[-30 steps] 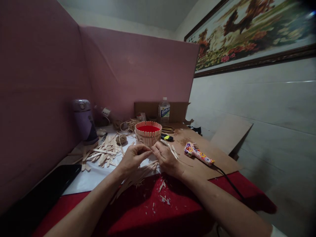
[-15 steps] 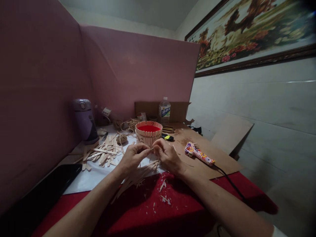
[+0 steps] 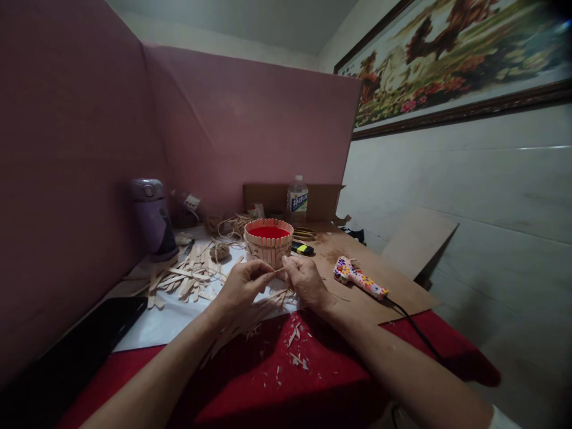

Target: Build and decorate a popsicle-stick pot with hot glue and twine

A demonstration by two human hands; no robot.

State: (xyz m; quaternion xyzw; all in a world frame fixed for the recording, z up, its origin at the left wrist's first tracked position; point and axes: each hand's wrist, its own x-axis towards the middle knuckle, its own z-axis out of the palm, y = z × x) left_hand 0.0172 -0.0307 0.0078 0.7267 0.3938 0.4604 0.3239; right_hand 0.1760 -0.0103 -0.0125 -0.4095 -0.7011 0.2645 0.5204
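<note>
My left hand (image 3: pixel 243 285) pinches one end of a thin, pale wood-coloured strip (image 3: pixel 279 270) between thumb and forefinger. On its other end my right hand (image 3: pixel 306 280) is closed, with the fingers curled. Just beyond both hands stands a round basket (image 3: pixel 269 247) walled with upright craft sticks, its inside red. Below the hands lies a bundle of narrow wooden strips (image 3: pixel 241 325), partly covered by my left forearm. Whether the held strip is wood or twine is too small to tell for certain.
Craft sticks (image 3: pixel 190 274) are heaped at left by a twine ball (image 3: pixel 220 252). A flower-patterned glue gun (image 3: pixel 360 280) with a black cord lies on cardboard at right. A yellow-black cutter (image 3: pixel 304 248), a bottle (image 3: pixel 298 202), a purple flask (image 3: pixel 154 220) and a black phone-like slab (image 3: pixel 80 351) surround the work.
My hands have drawn slightly apart, the right one moving a little to the right, so more of the strip shows between them. The basket stays in place.
</note>
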